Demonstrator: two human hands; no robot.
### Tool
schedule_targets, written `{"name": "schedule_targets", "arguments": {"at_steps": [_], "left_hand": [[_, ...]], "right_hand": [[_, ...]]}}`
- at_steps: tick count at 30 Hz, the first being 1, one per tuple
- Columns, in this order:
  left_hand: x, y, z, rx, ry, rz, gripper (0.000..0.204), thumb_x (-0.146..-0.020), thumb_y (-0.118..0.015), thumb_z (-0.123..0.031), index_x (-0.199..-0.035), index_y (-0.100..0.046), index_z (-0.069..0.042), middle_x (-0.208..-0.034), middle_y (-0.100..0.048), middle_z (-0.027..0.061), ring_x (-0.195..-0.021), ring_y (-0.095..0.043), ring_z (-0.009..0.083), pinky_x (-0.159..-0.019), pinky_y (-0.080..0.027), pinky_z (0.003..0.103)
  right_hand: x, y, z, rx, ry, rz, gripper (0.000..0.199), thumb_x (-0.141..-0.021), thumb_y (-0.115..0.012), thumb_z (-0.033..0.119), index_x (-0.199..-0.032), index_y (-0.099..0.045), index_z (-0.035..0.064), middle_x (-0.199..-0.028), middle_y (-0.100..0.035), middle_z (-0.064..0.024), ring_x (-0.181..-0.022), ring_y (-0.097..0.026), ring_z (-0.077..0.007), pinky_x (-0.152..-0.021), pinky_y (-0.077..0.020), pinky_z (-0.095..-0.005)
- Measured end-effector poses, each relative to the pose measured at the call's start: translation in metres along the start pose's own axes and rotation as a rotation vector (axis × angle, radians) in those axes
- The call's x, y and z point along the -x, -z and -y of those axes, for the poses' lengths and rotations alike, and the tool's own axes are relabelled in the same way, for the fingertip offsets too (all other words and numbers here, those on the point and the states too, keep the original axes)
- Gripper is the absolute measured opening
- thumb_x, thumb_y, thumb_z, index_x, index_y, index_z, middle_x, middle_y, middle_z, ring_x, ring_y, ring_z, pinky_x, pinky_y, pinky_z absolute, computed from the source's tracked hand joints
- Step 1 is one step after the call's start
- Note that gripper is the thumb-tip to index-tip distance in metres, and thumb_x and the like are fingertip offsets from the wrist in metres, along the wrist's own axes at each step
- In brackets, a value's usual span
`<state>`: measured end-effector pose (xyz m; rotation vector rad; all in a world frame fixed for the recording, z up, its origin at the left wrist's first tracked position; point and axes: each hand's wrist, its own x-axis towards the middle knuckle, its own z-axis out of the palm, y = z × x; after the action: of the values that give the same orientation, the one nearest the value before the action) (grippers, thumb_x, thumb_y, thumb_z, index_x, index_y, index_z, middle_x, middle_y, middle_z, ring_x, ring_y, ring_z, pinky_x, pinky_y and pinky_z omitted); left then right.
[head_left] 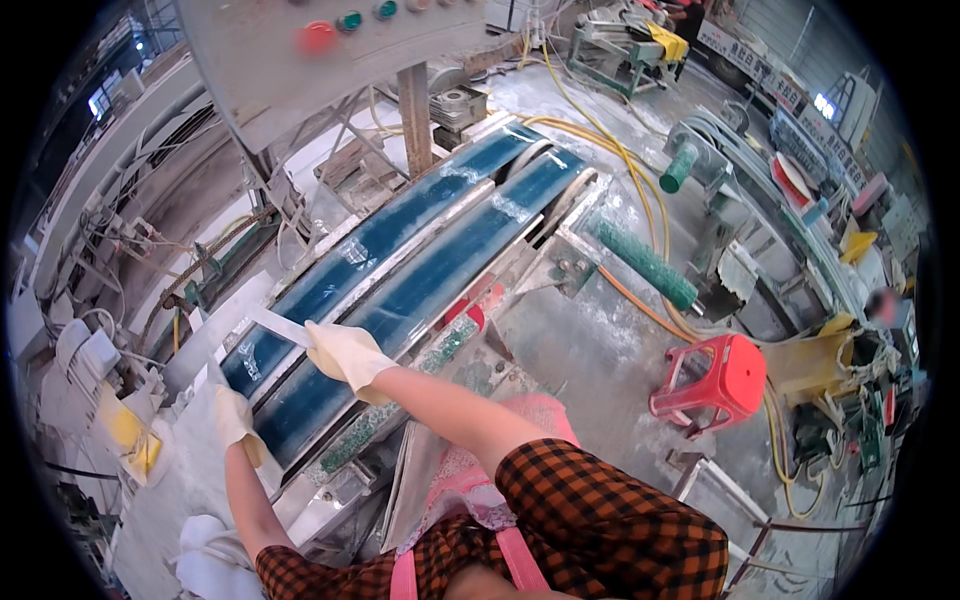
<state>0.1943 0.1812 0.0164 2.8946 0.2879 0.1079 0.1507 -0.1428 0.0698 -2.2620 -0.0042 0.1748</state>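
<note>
Cream gloves cover both hands. My right hand [345, 358] is closed on the end of a pale flat strip [280, 327], which reaches leftward over the near end of two blue conveyor belts [400, 290]. My left hand [237, 425] is at the belts' near left corner, beside a pale slab-like surface [190, 350]. Its fingers blend into the pale surface there, so its grip is unclear. The belts run side by side, away to the upper right, with pale wet-looking patches on them.
A grey control panel [330, 60] with red and green buttons stands beyond the belts. Green-coated rollers [645, 265] and a red plastic stool [715, 380] are to the right. Yellow hoses [610, 140] trail over the dusty floor. A white cloth [215, 560] lies at lower left.
</note>
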Motion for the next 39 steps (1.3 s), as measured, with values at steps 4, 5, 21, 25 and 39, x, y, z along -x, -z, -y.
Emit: {"name": "schedule_targets", "arguments": {"at_steps": [4,5,21,25,39], "left_hand": [[0.005,0.022,0.013,0.825,0.163,0.049,0.033,-0.093,-0.052,-0.015,-0.118,-0.064,0.002,-0.102,-0.07,0.0186,-0.084,-0.067,0.0276,-0.072,-0.053,0.042],[0.01,0.033,-0.006,0.775,0.131,0.069,0.034,-0.093,-0.053,-0.016,-0.12,-0.064,0.001,-0.103,-0.069,0.0168,-0.083,-0.067,0.0252,-0.071,-0.053,0.041],[0.03,-0.013,-0.091,0.412,0.083,-0.306,0.022,-0.092,-0.063,-0.019,-0.102,-0.059,0.0,-0.098,-0.061,0.0177,-0.093,-0.058,0.0304,-0.082,-0.048,0.046],[0.093,0.038,-0.003,-0.175,0.363,-0.282,0.076,-0.084,-0.078,-0.035,-0.145,-0.05,0.001,-0.15,-0.049,0.0278,-0.149,-0.035,0.0422,-0.122,-0.018,0.063],[0.049,0.035,-0.003,-0.247,0.521,0.097,0.061,-0.083,-0.069,-0.018,-0.138,-0.052,0.001,-0.131,-0.056,0.039,-0.121,-0.053,0.0496,-0.104,-0.04,0.058]], "right_hand": [[-0.001,-0.001,-0.003,-0.166,-0.134,-0.033,0.045,-0.106,-0.047,0.043,-0.107,-0.07,0.0049,-0.108,-0.072,-0.0206,-0.102,-0.067,-0.0437,-0.089,-0.0521,-0.0501],[0.002,0.006,-0.004,-0.158,-0.107,-0.041,0.043,-0.105,-0.048,0.043,-0.109,-0.069,0.0055,-0.108,-0.073,-0.0205,-0.103,-0.067,-0.0434,-0.089,-0.0528,-0.0501],[-0.013,-0.008,-0.021,0.197,0.397,0.059,0.073,-0.094,-0.068,0.032,-0.153,-0.042,-0.0019,-0.145,-0.056,-0.0265,-0.135,-0.054,-0.0362,-0.112,-0.0413,-0.0413],[-0.001,0.002,-0.017,0.061,0.297,0.115,0.073,-0.097,-0.065,0.032,-0.156,-0.038,-0.0032,-0.154,-0.048,-0.0271,-0.144,-0.046,-0.037,-0.117,-0.0361,-0.0403],[0.003,0.035,0.002,0.325,0.196,0.112,0.076,-0.097,-0.066,0.036,-0.153,-0.04,-0.0076,-0.153,-0.047,-0.0309,-0.143,-0.047,-0.0386,-0.118,-0.0351,-0.0401]]}}
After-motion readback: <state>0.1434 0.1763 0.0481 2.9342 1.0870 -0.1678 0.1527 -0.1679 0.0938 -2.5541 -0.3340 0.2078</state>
